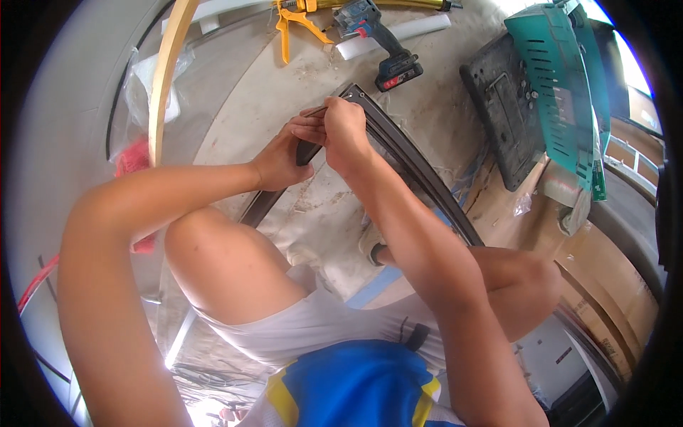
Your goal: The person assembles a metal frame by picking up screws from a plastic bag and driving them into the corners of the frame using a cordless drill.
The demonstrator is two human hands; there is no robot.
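A dark brown metal frame (416, 167) stands before me between my knees. Its two bars meet at a corner on the far side. My left hand (288, 153) wraps round the left bar just below that corner, its fingers reaching toward the other hand. Close beside it, my right hand (344, 132) is closed at the corner, with the fingertips pinched together over the bar. Whatever sits in that pinch is hidden by the fingers.
On the floor beyond the frame lie a cordless drill (380, 46) and a yellow caulking gun (299, 25). A teal plastic case (558, 92) stands at the right, above cardboard (605, 285). A wooden strip (167, 85) rises at the left, near clear plastic wrap (135, 78).
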